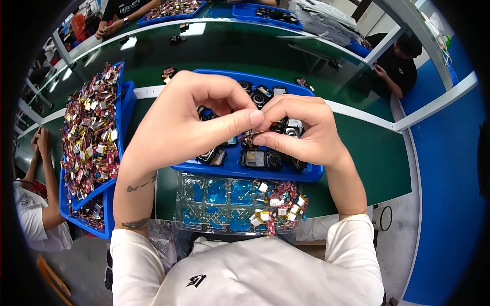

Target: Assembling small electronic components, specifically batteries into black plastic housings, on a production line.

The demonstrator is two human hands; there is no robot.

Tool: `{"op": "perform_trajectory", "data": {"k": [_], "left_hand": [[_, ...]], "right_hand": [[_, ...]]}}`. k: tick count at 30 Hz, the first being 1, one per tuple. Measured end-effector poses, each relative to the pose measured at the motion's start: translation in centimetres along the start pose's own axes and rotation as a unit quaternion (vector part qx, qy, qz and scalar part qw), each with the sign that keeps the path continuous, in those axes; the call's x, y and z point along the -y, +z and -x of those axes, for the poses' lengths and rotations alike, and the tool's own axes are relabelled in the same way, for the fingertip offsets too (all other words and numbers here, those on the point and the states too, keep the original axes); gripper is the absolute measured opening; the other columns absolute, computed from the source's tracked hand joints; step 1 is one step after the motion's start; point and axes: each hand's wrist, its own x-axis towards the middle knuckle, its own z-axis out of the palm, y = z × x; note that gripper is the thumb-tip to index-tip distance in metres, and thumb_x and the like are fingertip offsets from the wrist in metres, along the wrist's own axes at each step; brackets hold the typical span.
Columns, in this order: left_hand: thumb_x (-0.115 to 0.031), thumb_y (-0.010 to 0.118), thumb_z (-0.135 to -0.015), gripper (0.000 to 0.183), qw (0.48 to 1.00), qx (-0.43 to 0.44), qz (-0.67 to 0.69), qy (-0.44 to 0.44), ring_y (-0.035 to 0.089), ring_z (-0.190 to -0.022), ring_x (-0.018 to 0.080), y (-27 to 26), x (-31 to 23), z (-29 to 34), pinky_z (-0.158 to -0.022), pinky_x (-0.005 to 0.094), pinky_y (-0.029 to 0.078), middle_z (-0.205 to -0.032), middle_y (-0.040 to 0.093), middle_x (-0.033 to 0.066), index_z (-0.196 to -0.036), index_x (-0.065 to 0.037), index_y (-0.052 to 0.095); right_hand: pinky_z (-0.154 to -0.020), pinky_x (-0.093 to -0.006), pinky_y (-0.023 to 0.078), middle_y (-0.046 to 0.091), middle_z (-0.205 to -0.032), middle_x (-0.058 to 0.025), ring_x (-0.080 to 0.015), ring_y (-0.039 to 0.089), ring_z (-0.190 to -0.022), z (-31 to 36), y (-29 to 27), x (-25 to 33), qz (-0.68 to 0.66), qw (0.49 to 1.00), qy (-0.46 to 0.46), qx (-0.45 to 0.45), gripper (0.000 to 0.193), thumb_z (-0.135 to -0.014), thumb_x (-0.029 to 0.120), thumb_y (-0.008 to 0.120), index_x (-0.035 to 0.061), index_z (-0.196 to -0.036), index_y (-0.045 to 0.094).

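Observation:
My left hand point(191, 122) and my right hand point(301, 130) meet fingertip to fingertip above a blue tray point(240, 166). Between the fingertips sits a small thin brownish part point(253, 134), pinched from both sides. The tray under my hands holds several small black camera-like modules point(260, 159). Closer to my body lies a clear plastic blister tray point(214, 201) with blue pockets; a heap of small red and gold parts point(280, 204) fills its right end.
Two long blue trays point(125, 109) at my left are piled with several red and gold parts. The bench is green with white rails. A person sits at my left point(33, 214), another at the far right point(398, 66), and hands rest at the far left point(109, 28).

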Motion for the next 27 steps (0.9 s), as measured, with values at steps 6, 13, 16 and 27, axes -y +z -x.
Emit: {"op": "perform_trajectory", "data": {"k": [6,13,16,27], "left_hand": [[-0.004,0.067,-0.082,0.009,0.991,0.018,0.077,-0.111,0.054,-0.069,0.0041,-0.6,-0.2,0.0,-0.061,0.0184,0.043,-0.077,0.061,0.0022,-0.08,0.004,0.062],[-0.007,0.066,-0.083,0.013,0.997,0.022,0.005,-0.068,0.055,-0.07,0.0066,0.0,0.0,-0.5,-0.064,0.0216,0.045,-0.078,0.061,0.0042,-0.078,0.005,0.061],[-0.005,0.066,-0.082,0.013,0.997,0.028,-0.016,-0.065,0.056,-0.07,0.0074,-0.2,0.2,-0.6,-0.064,0.0218,0.045,-0.077,0.062,0.0051,-0.076,0.005,0.061],[-0.001,0.068,-0.075,0.007,0.97,-0.079,-0.196,0.123,0.056,-0.068,0.0143,0.4,0.6,-0.9,-0.063,0.0253,0.041,-0.072,0.062,0.0068,-0.072,0.002,0.062]], "right_hand": [[-0.061,-0.0272,0.047,0.064,-0.073,-0.0073,-0.0171,0.06,-0.067,-0.8,-0.6,0.5,-0.006,0.999,-0.028,-0.021,0.011,-0.07,0.001,0.073,0.0005,-0.075,0.064],[-0.063,-0.0277,0.048,0.066,-0.076,-0.0082,-0.0183,0.062,-0.071,-0.2,-1.2,0.2,0.002,1.0,-0.017,-0.017,0.013,-0.068,-0.001,0.075,0.0009,-0.076,0.065],[-0.064,-0.0277,0.048,0.066,-0.077,-0.0079,-0.0183,0.062,-0.072,-0.2,-1.2,0.3,0.028,0.999,-0.014,-0.006,0.013,-0.069,0.0,0.075,0.0012,-0.077,0.065],[-0.054,-0.0189,0.041,0.064,-0.073,-0.0002,-0.0037,0.052,-0.059,0.6,-1.1,-0.5,-0.05,0.985,0.129,-0.101,0.012,-0.077,0.011,0.073,0.0019,-0.079,0.066]]}}
